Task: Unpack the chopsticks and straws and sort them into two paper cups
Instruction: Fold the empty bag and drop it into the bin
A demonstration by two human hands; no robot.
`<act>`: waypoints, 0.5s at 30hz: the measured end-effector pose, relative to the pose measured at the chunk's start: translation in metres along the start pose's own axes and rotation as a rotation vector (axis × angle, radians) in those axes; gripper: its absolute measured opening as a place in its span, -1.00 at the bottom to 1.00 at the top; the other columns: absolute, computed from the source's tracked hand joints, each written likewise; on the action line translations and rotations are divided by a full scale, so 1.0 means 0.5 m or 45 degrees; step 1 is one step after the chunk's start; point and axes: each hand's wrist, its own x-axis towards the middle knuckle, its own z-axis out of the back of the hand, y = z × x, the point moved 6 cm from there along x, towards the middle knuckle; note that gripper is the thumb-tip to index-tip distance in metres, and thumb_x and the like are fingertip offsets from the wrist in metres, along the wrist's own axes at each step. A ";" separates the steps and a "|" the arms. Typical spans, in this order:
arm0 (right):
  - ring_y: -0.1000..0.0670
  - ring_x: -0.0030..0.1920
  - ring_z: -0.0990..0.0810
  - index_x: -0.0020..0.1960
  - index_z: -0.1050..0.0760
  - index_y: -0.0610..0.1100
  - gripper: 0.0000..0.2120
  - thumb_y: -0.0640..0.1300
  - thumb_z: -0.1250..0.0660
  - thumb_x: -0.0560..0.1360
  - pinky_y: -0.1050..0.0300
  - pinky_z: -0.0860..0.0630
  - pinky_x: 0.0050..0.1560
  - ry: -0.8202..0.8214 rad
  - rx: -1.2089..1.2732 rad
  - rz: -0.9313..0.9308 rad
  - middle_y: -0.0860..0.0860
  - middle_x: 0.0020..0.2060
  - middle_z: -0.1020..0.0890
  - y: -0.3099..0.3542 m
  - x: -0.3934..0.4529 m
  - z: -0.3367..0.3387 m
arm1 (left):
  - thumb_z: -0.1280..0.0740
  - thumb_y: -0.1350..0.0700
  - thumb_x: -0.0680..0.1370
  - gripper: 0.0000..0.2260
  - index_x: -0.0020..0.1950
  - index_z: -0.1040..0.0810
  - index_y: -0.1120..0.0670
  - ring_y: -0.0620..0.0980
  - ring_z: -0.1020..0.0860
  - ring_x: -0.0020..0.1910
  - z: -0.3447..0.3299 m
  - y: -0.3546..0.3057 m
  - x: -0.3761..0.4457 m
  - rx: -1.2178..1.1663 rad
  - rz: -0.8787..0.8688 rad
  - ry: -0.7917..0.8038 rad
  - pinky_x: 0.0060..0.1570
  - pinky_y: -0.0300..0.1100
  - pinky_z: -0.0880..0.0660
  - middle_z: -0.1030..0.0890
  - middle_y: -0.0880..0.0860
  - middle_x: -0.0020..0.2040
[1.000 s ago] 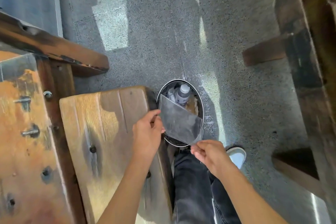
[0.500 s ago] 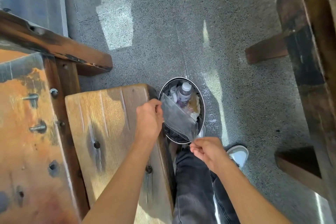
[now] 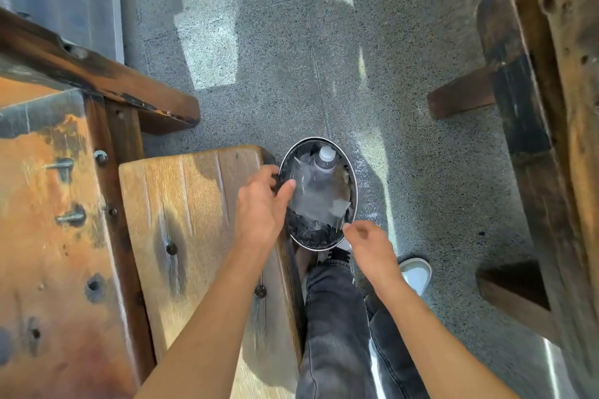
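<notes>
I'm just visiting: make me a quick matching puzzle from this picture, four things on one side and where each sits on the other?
Things:
1. clear plastic bag
2. left hand
3. white shoe
4. wooden bench

Places:
A. on the speckled floor, right of the jeans
B. at the bin's left rim
C. inside the metal bin
D. left of the bin

Pairs: 1-C, 2-B, 3-A, 4-D
</notes>
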 end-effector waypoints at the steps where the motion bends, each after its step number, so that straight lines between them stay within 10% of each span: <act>1: -0.11 0.24 -0.56 0.31 -0.51 -0.11 -0.61 0.09 -0.27 0.58 0.10 -0.41 0.19 -0.033 -0.042 0.063 -0.08 0.23 -0.61 0.022 -0.011 0.012 | -0.37 -0.07 0.57 -0.57 0.40 -0.48 0.06 0.04 -0.59 0.14 0.007 -0.006 -0.008 -0.010 -0.025 -0.005 0.16 0.02 -0.56 -0.59 0.08 0.23; 15: 0.04 0.60 0.01 0.62 0.03 0.03 -0.25 0.26 -0.16 0.55 -0.16 -0.04 0.55 -0.545 -0.288 1.081 0.08 0.61 -0.07 0.460 -0.491 0.321 | -0.25 -0.28 0.51 -0.28 0.60 -0.07 -0.15 0.08 0.09 0.63 0.403 -0.354 -0.251 0.095 -0.581 -0.460 0.55 0.12 0.07 0.02 0.07 0.66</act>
